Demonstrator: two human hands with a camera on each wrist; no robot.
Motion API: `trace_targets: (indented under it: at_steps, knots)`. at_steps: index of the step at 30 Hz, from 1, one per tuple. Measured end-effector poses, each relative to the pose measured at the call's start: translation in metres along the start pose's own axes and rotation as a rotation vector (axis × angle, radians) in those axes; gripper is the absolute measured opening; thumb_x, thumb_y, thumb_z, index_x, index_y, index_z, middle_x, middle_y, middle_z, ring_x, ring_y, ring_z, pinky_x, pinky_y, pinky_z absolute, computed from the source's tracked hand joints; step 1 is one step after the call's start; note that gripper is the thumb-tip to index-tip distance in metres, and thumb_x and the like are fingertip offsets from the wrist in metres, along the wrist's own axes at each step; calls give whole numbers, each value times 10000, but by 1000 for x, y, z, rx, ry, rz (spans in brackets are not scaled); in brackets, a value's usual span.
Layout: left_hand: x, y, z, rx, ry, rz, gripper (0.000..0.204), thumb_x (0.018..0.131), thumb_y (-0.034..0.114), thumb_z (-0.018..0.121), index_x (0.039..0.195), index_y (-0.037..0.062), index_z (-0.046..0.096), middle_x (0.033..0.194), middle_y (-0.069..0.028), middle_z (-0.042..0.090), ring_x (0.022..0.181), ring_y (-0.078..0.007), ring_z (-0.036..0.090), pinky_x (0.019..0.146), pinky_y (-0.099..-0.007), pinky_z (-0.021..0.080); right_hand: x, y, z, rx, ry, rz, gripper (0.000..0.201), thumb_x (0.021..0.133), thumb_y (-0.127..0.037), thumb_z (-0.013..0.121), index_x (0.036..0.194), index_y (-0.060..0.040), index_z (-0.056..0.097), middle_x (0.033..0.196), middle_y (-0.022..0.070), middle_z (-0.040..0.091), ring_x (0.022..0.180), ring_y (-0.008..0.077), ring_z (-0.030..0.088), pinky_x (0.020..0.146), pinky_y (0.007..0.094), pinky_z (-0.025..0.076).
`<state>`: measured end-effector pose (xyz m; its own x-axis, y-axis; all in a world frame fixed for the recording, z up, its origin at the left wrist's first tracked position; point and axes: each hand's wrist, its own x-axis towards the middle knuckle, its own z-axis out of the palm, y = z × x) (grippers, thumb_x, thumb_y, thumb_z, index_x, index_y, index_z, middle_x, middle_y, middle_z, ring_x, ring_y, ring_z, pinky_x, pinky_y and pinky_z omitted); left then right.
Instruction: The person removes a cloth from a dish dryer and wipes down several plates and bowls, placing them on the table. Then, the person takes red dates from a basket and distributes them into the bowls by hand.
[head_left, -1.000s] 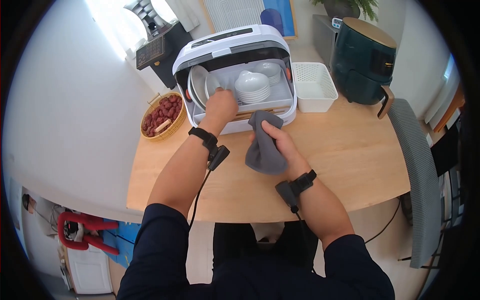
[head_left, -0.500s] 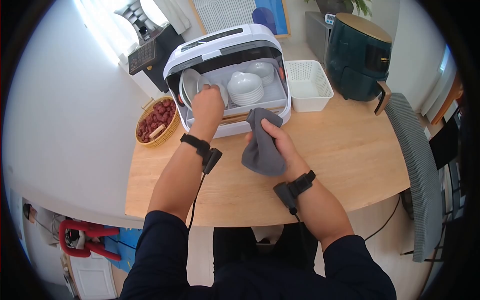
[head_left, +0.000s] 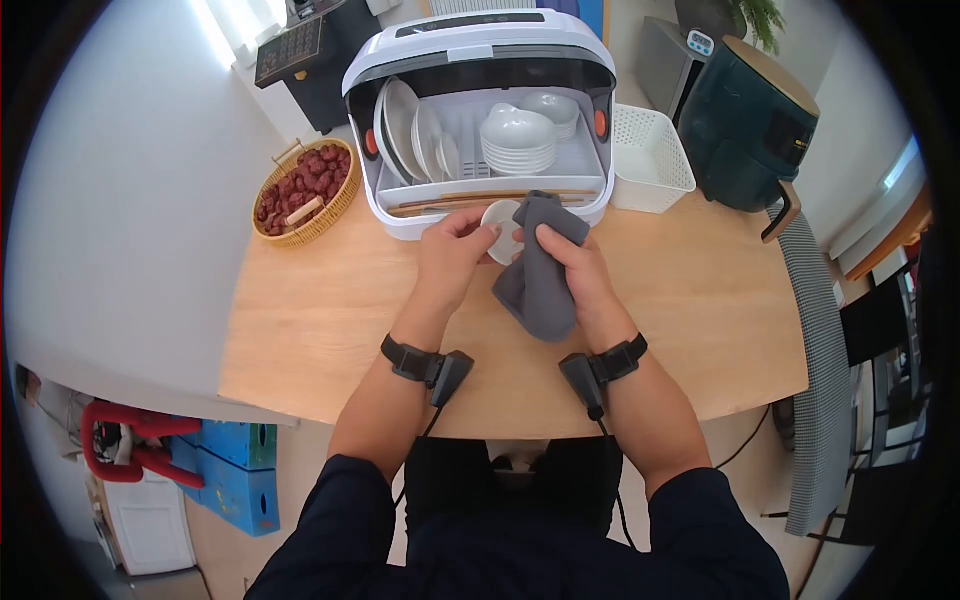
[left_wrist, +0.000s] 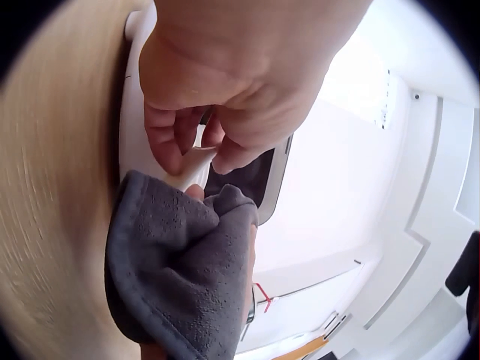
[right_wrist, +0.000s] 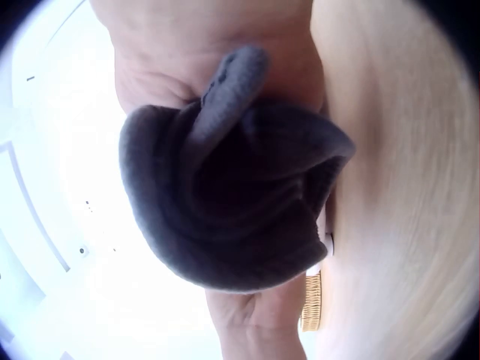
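Observation:
Between the hands is a small white dish (head_left: 503, 232), pinched at its left edge by the left hand (head_left: 450, 255). The right hand (head_left: 588, 275) grips a grey cloth (head_left: 543, 280), which touches the dish's right side. In the left wrist view, the fingers of the left hand (left_wrist: 225, 90) hold the dish's rim (left_wrist: 196, 166) above the cloth (left_wrist: 184, 262). The cloth (right_wrist: 232, 195) hides most of the right hand's fingers in the right wrist view. Behind the hands stands a white dish cabinet (head_left: 400, 228), its lid raised, with upright plates (head_left: 402, 125) and stacked bowls (head_left: 518, 140).
Chopsticks (head_left: 460, 201) lie along the cabinet's front. To its left on the table (head_left: 330, 330) stands a wicker basket (head_left: 345, 190) of dark red fruit. A white perforated basket (head_left: 650, 165) and a dark green appliance (head_left: 745, 130) are at the right.
The left hand has come out of the cabinet, back toward the body, with the small white dish. It now meets the cloth in the right hand. The head view has shifted.

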<state>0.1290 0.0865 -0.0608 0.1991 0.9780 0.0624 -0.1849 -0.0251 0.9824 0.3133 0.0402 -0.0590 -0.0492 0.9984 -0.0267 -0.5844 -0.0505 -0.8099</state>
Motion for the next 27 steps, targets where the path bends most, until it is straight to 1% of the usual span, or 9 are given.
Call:
trace_targets:
  at_steps: [2, 4, 6, 10, 14, 16, 18, 24, 27]
  knots:
    - [3, -3, -2, -156, -9, -32, 321, 958, 66, 679, 1253, -59, 663, 1093, -108, 733, 931, -187, 719, 781, -311, 604, -3, -6, 2, -70, -4, -53, 375, 942, -234, 768, 1215, -5, 651, 1015, 77, 726, 824, 157, 695, 730, 299, 580]
    - [3, -3, -11, -330, -52, -127, 389, 987, 109, 623, 1329, -74, 600, 1238, -141, 701, 1097, -240, 705, 943, -402, 591, -4, -4, 5, -134, -12, -92, 390, 939, -221, 771, 1234, -3, 638, 1024, 82, 725, 821, 158, 696, 721, 298, 584]
    - [3, -11, -14, -399, -76, -131, 414, 997, 155, 610, 1341, -72, 583, 1256, -146, 693, 1124, -244, 697, 964, -401, 580, -5, 0, 7, -284, 83, -207, 420, 926, -178, 787, 1268, -8, 613, 1018, 89, 722, 819, 151, 695, 680, 302, 587]
    - [0, -20, -8, -511, -134, -120, 469, 1017, 282, 585, 1357, -39, 559, 1287, -136, 677, 1201, -229, 661, 1027, -386, 535, -12, 4, 18, -340, 86, -235, 412, 911, -145, 806, 1251, -3, 623, 997, 87, 716, 822, 142, 692, 637, 301, 583]
    - [-10, -11, 4, -578, -82, -84, 476, 1046, 360, 542, 1357, 1, 570, 1293, -117, 677, 1219, -227, 645, 1047, -393, 509, -16, 13, 22, -433, 54, -309, 379, 908, -156, 818, 1209, 9, 657, 986, 64, 714, 834, 134, 676, 700, 295, 568]
    - [-14, -10, 8, -765, -176, -128, 515, 1074, 465, 471, 1336, 37, 588, 1281, -105, 677, 1199, -228, 639, 1051, -401, 494, -12, 20, 19, -471, 35, -327, 375, 906, -155, 820, 1202, 19, 669, 989, 52, 711, 847, 137, 671, 730, 295, 559]
    - [-11, -24, 13, -715, -169, -104, 536, 1080, 498, 441, 1320, 44, 593, 1257, -107, 682, 1171, -228, 645, 1035, -399, 501, -5, 25, 14, -799, -24, -565, 373, 889, -147, 829, 1197, 19, 698, 999, 33, 701, 874, 155, 662, 773, 300, 538]
    - [-13, -22, 11, -647, -123, -74, 541, 1092, 522, 409, 1276, 54, 609, 1183, -119, 696, 1108, -229, 660, 994, -391, 520, -15, 16, 19, -1011, -134, -512, 345, 825, -121, 842, 1148, -44, 749, 994, 80, 694, 853, 234, 678, 765, 312, 536]
    - [-10, -26, 9, -646, -93, -91, 521, 1101, 503, 407, 1286, 58, 605, 1192, -114, 694, 1124, -227, 658, 997, -388, 522, -18, 10, 22, -1176, 12, -520, 343, 794, -121, 841, 1118, -57, 749, 992, 99, 701, 847, 270, 689, 752, 329, 544]
